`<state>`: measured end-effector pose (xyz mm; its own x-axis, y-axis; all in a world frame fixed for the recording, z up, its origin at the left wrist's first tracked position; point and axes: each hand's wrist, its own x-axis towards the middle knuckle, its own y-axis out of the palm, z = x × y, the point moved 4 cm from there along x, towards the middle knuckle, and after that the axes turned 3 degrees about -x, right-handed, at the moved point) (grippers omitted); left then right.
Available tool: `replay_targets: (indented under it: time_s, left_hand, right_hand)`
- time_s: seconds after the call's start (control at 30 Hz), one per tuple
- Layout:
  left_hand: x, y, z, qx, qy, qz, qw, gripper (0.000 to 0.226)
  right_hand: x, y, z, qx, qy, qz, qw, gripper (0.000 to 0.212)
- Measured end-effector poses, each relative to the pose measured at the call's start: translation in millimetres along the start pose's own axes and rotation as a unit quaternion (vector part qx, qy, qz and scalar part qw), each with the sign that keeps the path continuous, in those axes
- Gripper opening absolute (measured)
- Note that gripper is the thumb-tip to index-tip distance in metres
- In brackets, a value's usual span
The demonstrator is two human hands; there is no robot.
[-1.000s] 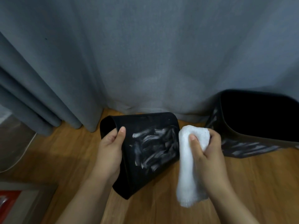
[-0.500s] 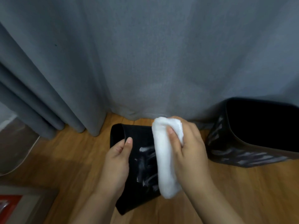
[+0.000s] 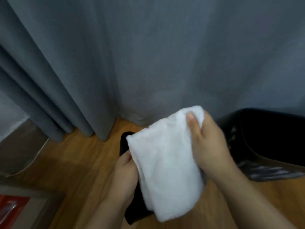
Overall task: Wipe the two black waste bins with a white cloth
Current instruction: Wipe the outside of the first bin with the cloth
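Right hand [image 3: 209, 142] grips the fluffy white cloth [image 3: 165, 162]; left hand [image 3: 123, 176] seemingly holds the mostly hidden black bin [image 3: 123, 142].

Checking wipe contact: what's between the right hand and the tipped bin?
Head view: the white cloth, gripped at its top by the right hand, covers nearly all of the tipped bin, which the left hand grips.

I see two bare hands and forearms; the left hand [image 3: 124, 176] and the right hand [image 3: 209, 142] wear no gloves, rings or watch; no sleeve shows on either forearm; the one thumbnail I can see is short and unpainted.
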<state>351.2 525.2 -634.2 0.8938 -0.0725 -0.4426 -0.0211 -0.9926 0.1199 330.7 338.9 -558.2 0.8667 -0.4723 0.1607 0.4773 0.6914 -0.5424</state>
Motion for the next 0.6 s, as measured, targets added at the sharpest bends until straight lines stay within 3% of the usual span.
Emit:
replay_targets:
  time_s: [0.1, 0.17, 0.23, 0.33, 0.4, 0.6]
  left_hand:
    - [-3, 3, -1, 0.009, -0.007, 0.025, 1.0, 0.033]
    - [-2, 1, -1, 0.003, -0.004, 0.029, 1.0, 0.034]
    - [-1, -1, 1, -0.004, 0.001, 0.03, 1.0, 0.035]
    - [1, -2, 4, -0.034, -0.003, 0.036, 0.999, 0.033]
    - [1, 0, 4, -0.065, -0.008, 0.052, 0.996, 0.033]
    - [-4, -2, 4, -0.083, 0.0, 0.062, 0.995, 0.035]
  right_hand:
    - [5, 29, -31, -0.135, 0.082, 0.083, 0.984, 0.036]
    - [-3, 38, -29, -0.135, 0.093, 0.106, 0.981, 0.042]
    - [-19, 46, -16, -0.145, 0.052, 0.106, 0.982, 0.054]
    - [-48, 65, -3, -0.268, -0.048, 0.077, 0.959, 0.085]
    - [-61, 76, -4, -0.315, -0.057, 0.068, 0.945, 0.095]
    - [-60, 78, -13, -0.326, -0.092, 0.045, 0.94, 0.074]
